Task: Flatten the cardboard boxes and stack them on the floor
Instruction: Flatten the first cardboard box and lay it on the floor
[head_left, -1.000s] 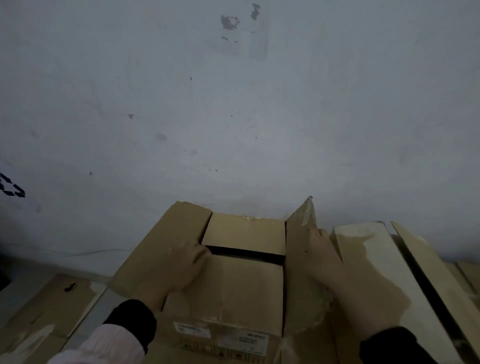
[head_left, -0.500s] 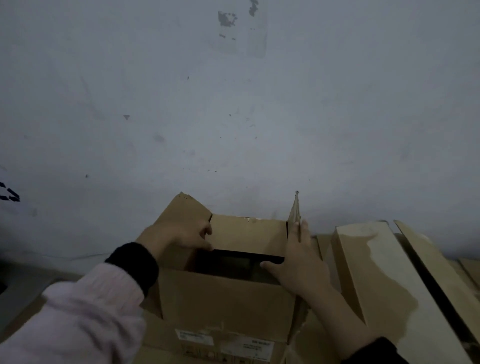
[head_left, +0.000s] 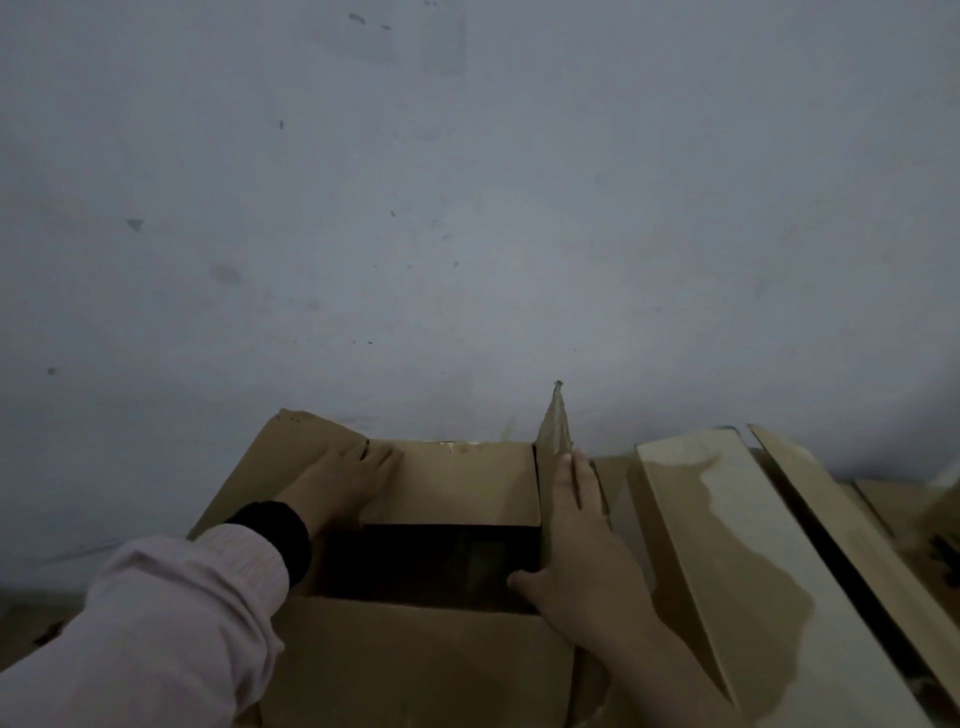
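An open brown cardboard box (head_left: 415, 660) stands in front of me, close to the wall, its dark inside showing. My left hand (head_left: 345, 480) lies flat where the left flap meets the far flap (head_left: 467, 480), fingers spread. My right hand (head_left: 574, 540) is against the upright right flap (head_left: 553, 431), fingers along its outer face and thumb hooked inside the opening. The near flap fills the bottom of the view.
Flattened, stained cardboard pieces (head_left: 727, 545) lean to the right of the box, with more cardboard (head_left: 893, 499) behind them. A marked grey wall (head_left: 467, 234) rises right behind the box. Grey floor (head_left: 31, 608) shows at the lower left.
The flaps that my hands pressed shut a second ago have been pulled apart and the box now gapes wider. My left hand slid onto the far flap's corner; my right hand grips the upright right flap.
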